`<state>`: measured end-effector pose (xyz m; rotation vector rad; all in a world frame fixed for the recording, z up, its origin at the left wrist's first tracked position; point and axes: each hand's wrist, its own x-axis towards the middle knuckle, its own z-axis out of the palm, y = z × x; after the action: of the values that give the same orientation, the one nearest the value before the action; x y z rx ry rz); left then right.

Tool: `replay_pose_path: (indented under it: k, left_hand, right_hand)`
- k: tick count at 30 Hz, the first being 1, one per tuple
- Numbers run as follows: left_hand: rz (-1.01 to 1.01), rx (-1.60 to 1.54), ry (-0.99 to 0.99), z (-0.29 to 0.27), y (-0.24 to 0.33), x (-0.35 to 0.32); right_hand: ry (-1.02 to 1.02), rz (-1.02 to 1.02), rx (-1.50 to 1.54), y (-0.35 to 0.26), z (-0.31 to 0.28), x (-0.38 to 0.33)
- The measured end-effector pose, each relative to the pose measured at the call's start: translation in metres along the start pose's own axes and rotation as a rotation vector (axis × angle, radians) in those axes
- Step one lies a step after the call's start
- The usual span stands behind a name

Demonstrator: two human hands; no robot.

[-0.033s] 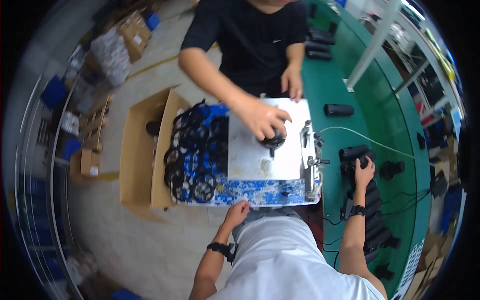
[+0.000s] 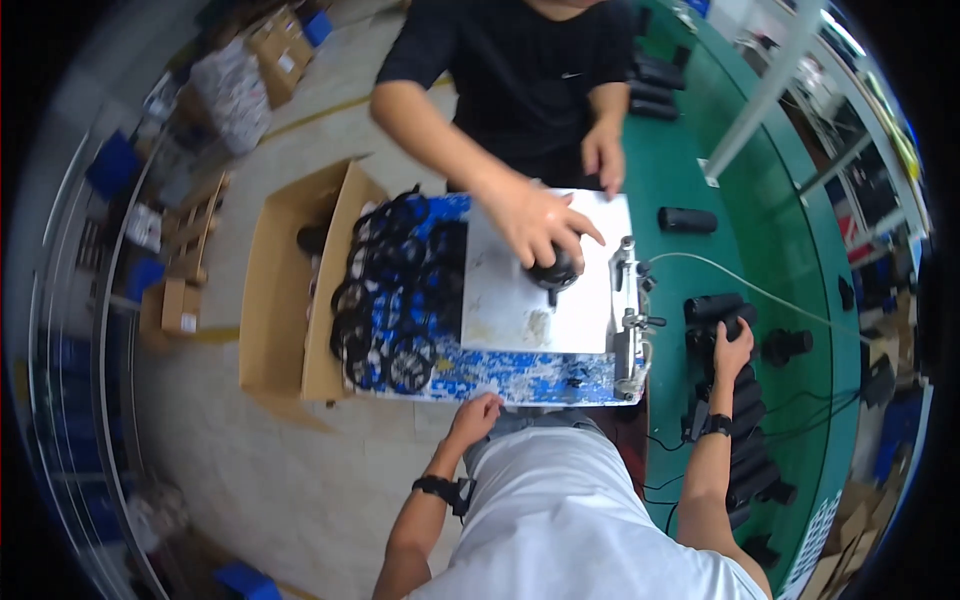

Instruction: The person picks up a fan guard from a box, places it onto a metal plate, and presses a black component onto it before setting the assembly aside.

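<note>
On the green bench at the right, my right hand (image 2: 733, 352) is closed round a black cylinder (image 2: 739, 318), among several similar dark cylinders (image 2: 748, 455). My left hand (image 2: 474, 418) is at the near edge of the worn blue-and-white board (image 2: 520, 378); its fingers are curled together and nothing shows in them. Across from me, a co-worker's hand (image 2: 545, 225) presses on a round black part (image 2: 554, 272) lying on a silver metal plate (image 2: 505, 310). The co-worker's other hand (image 2: 604, 155) hangs by the plate's far right corner.
Black spoked rings (image 2: 408, 360) cover the board's left part, beside an open cardboard box (image 2: 275, 300). Metal clamps (image 2: 630, 320) line the board's right edge. A pale hose (image 2: 755, 290) crosses the bench, where a lone black cylinder (image 2: 688, 220) lies. A white post (image 2: 748, 95) rises farther back.
The whole view has shifted slightly. My hands keep their places, and the co-worker's hand stays on the round black part.
</note>
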<state>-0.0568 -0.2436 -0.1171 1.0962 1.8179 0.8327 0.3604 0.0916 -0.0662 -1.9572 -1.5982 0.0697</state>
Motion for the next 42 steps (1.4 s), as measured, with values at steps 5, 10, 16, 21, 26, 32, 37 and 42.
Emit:
replay_pose_path:
  k: [5, 10, 16, 21, 26, 32, 37, 42]
  left_hand:
    - [-0.043, -0.042, 0.110, -0.006, -0.002, -0.011]
    - [-0.049, -0.118, 0.297, -0.023, -0.003, -0.014]
    - [-0.026, 0.079, 0.880, -0.078, -0.007, -0.009]
    - [-0.306, 0.290, 1.076, -0.119, -0.026, 0.003]
    - [-0.675, 0.362, 0.805, -0.135, -0.026, 0.018]
    - [-0.633, 0.357, 0.823, -0.139, -0.029, 0.025]
    - [-0.048, -0.298, 0.877, -0.141, 0.016, 0.017]
    - [0.129, -1.175, 0.329, -0.124, 0.136, 0.003]
  right_hand:
    - [-0.041, -0.078, 0.088, 0.022, -0.003, -0.013]
    - [-0.117, 0.059, -0.085, 0.002, -0.006, -0.023]
    - [-0.198, 0.193, -0.376, -0.025, -0.019, -0.023]
    - [-0.123, 0.001, -0.079, 0.020, -0.028, -0.017]
    - [-0.328, -0.119, 0.783, -0.083, -0.100, -0.050]
    - [-0.275, -0.322, 1.138, -0.220, -0.208, -0.082]
    - [-0.572, -0.385, 1.048, -0.289, -0.235, -0.134]
    - [-1.255, -0.447, 1.036, -0.321, -0.142, -0.129]
